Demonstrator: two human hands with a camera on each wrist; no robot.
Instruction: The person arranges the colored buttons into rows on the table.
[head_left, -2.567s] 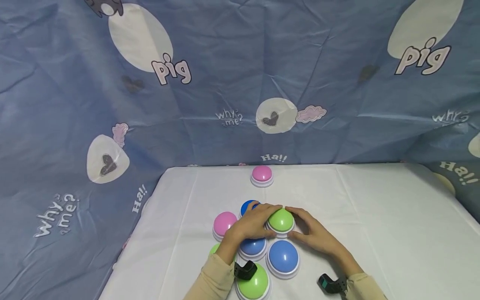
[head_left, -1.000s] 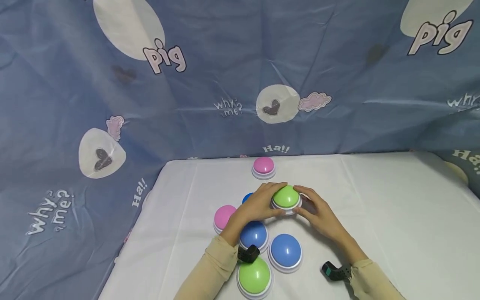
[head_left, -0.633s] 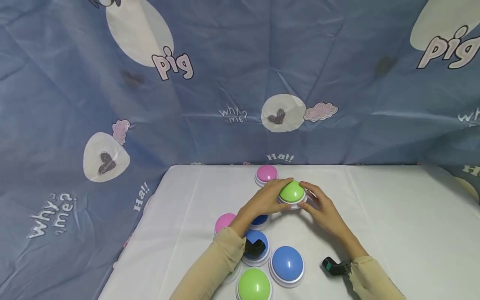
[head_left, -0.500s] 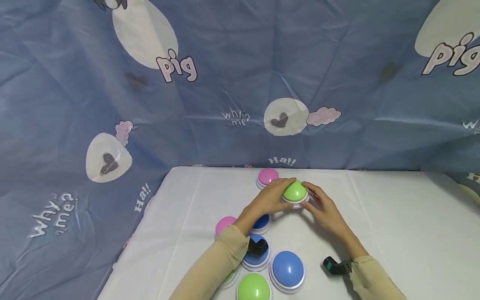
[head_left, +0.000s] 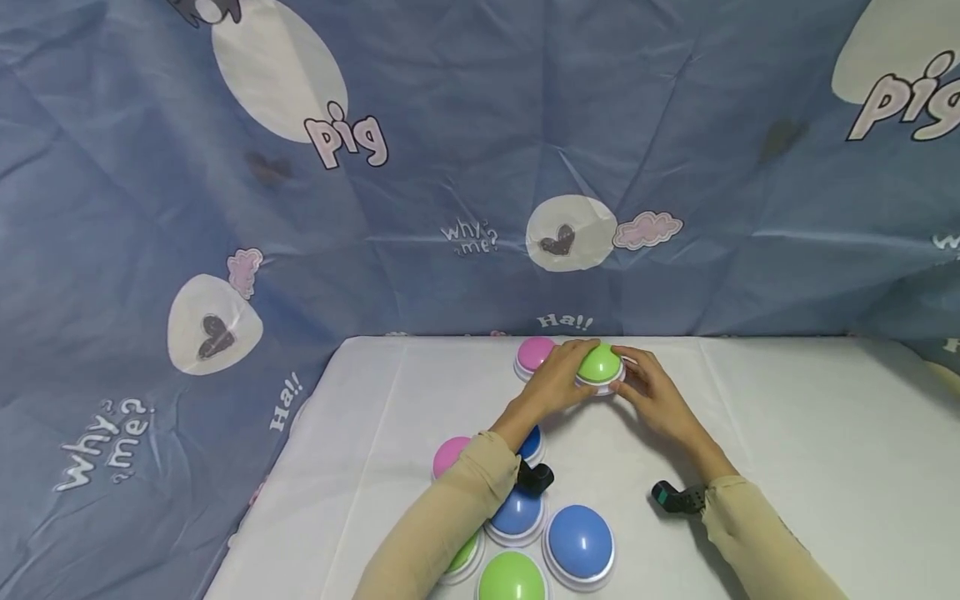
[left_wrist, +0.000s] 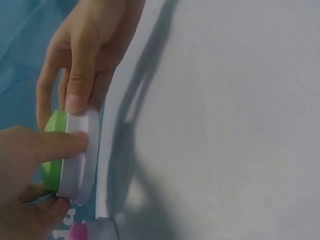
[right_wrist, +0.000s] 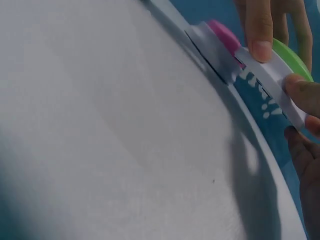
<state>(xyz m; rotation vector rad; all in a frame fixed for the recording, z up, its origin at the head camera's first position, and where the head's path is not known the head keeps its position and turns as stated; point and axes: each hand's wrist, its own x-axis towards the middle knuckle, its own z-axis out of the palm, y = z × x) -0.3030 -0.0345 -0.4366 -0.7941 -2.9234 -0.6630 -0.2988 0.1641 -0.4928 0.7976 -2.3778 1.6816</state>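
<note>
Both hands hold a green dome push button (head_left: 600, 364) with a white base near the back edge of the table. My left hand (head_left: 557, 381) grips its left side and my right hand (head_left: 654, 402) its right side, thumbs toward the front. In the left wrist view, the green button (left_wrist: 75, 155) is held off the white cloth, with shadows below it. A pink button (head_left: 535, 353) stands just left of it, partly behind my left hand. The right wrist view shows that pink button (right_wrist: 225, 37) on the cloth, beside the raised green button (right_wrist: 292, 57).
Nearer the front stand a pink button (head_left: 450, 454), a dark blue button (head_left: 532, 442), two blue buttons (head_left: 579, 540) and two green buttons (head_left: 513, 577). The left sleeve (head_left: 442, 508) covers parts of some. A blue printed cloth (head_left: 420, 167) hangs behind the white table (head_left: 810, 450).
Both hands have carried the green button from among the front buttons back and to the right, beside the far pink button. The other buttons stay in place.
</note>
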